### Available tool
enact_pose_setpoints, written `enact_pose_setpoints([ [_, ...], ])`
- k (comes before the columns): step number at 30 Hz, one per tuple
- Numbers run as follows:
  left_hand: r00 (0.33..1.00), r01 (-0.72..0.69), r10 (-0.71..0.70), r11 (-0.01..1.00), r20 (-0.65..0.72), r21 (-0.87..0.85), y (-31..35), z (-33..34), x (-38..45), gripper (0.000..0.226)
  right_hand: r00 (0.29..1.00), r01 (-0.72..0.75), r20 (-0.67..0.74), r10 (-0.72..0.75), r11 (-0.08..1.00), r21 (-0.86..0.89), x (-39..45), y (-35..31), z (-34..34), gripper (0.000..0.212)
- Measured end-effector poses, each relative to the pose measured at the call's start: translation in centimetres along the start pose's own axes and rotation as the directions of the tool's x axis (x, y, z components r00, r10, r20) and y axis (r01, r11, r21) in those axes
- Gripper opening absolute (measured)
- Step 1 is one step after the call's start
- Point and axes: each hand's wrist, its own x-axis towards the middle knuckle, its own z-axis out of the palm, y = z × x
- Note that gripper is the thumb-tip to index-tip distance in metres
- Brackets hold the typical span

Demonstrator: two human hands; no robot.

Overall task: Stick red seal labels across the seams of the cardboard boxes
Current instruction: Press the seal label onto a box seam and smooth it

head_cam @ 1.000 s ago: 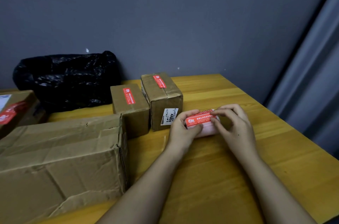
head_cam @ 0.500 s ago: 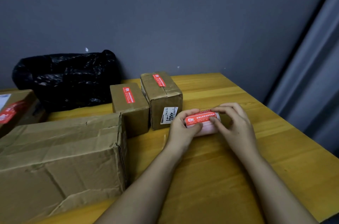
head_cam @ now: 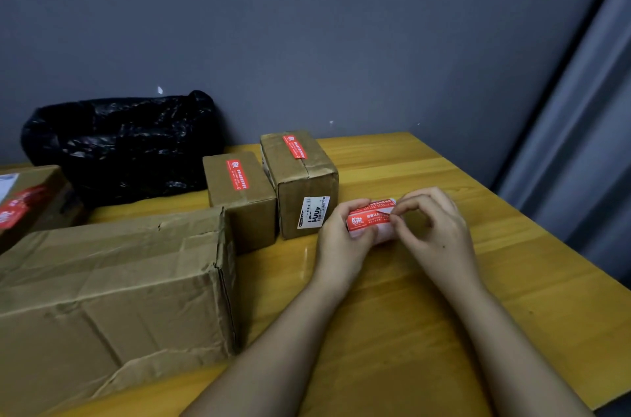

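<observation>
Head view is looking down at a glossy yellow wooden table (head_cam: 426, 314), and right of centre both hands are working on a small roll of red seal labels (head_cam: 370, 220). The left hand (head_cam: 341, 245) is curling round the roll's left end, thumb lying across the front, so it's gripping it. The right hand (head_cam: 440, 235) is pinching the label edge at the roll's right end between thumb and forefinger, other fingers curled loosely. Roll looks pale and papery under the red printed face; can't tell if it's touching the table.

Just left of the hands, two small brown cardboard boxes are sitting side by side: the taller taped box (head_cam: 300, 184), with a white printed sticker on its front, and the shorter plain box (head_cam: 242, 198). Each is wearing a red strip on top. Lower left of the frame, a big crumpled cardboard carton (head_cam: 109, 297) is lying flat, creased and dented all over. At the far left edge, another brown box (head_cam: 30, 201) is showing a red label. Behind them, a shiny, wrinkly black plastic bag (head_cam: 119, 146) is slumping against the matte grey wall (head_cam: 307, 23).
</observation>
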Motion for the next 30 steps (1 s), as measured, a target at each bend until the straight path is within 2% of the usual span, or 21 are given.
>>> enact_pose_setpoints([
  [6,0.999,-0.035,0.034,0.999,0.02,0.035,0.1,0.0,-0.1,0.039,0.999,0.014,0.038,-0.015,0.999,0.037,0.0,-0.9,-0.2,0.007],
  [14,0.997,-0.081,0.079,0.984,0.016,0.158,-0.5,0.2,0.1,0.039,0.998,0.043,-0.046,-0.036,0.984,0.171,0.0,-2.0,-0.9,0.007],
  [20,0.996,-0.085,0.077,0.976,0.048,0.201,0.0,0.1,0.1,0.049,0.974,-0.08,-0.177,0.144,0.943,0.324,0.3,-1.8,-1.2,0.012],
  [25,0.989,-0.107,0.068,0.939,0.129,0.326,0.4,0.0,-0.7,0.063,0.93,-0.246,-0.176,0.322,0.903,0.351,0.4,-0.8,-0.7,0.019],
  [30,0.986,-0.048,-0.021,0.913,0.164,0.405,2.0,-0.6,-2.2,0.067,0.913,-0.297,-0.166,0.373,0.885,0.359,0.5,-0.7,-0.7,0.018],
])
